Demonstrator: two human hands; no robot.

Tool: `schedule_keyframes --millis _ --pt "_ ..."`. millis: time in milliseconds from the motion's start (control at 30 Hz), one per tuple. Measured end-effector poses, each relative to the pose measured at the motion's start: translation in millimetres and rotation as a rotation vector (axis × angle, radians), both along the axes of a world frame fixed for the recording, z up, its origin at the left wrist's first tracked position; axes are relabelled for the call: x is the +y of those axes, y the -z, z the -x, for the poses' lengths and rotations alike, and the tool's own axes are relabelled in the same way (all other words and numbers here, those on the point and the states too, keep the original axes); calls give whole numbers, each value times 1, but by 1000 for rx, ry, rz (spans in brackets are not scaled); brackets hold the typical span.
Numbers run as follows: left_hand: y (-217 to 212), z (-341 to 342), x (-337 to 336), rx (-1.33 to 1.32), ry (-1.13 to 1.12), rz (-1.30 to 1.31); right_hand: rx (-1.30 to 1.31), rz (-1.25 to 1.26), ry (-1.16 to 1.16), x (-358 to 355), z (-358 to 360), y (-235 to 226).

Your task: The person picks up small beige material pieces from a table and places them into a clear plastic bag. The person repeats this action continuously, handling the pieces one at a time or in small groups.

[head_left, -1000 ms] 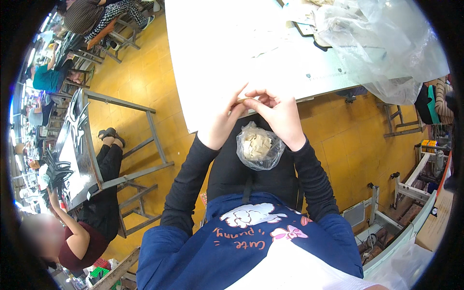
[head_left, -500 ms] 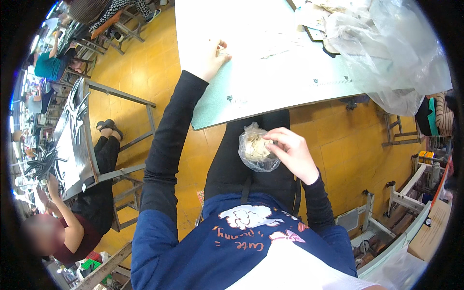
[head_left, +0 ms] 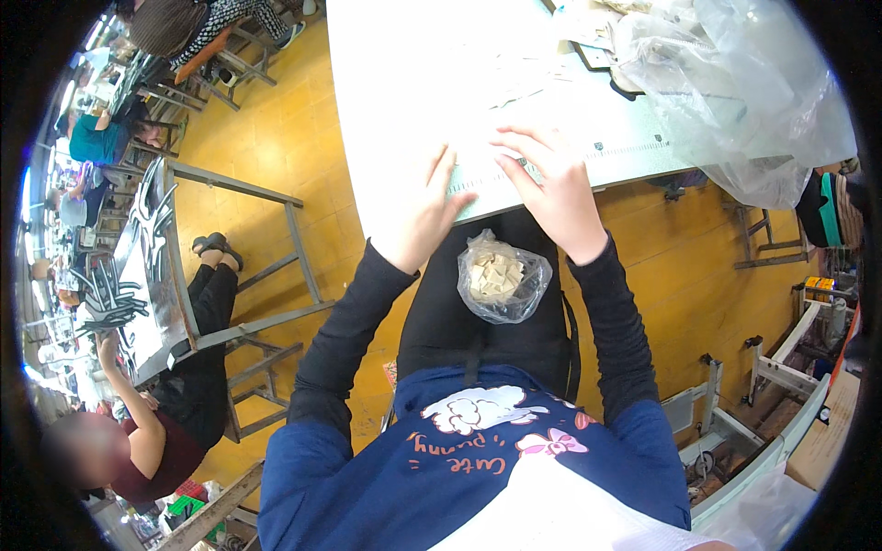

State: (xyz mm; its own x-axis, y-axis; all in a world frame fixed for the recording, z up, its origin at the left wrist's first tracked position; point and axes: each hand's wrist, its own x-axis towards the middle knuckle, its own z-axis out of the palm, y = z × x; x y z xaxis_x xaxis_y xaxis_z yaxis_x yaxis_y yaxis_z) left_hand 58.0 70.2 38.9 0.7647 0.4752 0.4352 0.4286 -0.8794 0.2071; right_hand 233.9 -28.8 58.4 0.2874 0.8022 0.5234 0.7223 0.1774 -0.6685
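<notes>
My left hand (head_left: 418,213) is over the near edge of the pale worktable (head_left: 634,170), fingers extended and thumb apart, with nothing visible in it. Across from it my right hand (head_left: 559,188) hovers over the same edge, its fingers spread toward the left hand. Glare washes out the surface around the fingertips, so a tiny piece there would be hard to see. On my lap rests an open clear plastic bag (head_left: 535,296) containing many small beige pieces (head_left: 496,275); neither hand touches it. Thin pale strips (head_left: 524,90) lie farther back on the table.
A large clear plastic bag (head_left: 735,92) covers the table's right side and hangs over its edge. To my left, a person (head_left: 152,450) sits at a metal-framed table (head_left: 179,285) bearing dark strips (head_left: 110,298). Metal frames (head_left: 781,367) stand at the right.
My right hand has left the bag on my lap and moved up to the table edge. My left hand has come nearer and rightward, and its fingers have straightened.
</notes>
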Motion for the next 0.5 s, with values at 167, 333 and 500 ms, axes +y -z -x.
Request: schedule_keyframes --millis 167,333,500 --pt "3 13 -9 14 186 58 -296 59 -69 15 -3 15" --pt "14 29 -16 -92 272 33 -338 136 -105 2 -5 20" --pt "17 33 -19 -199 247 49 -218 158 -179 -6 -12 17"
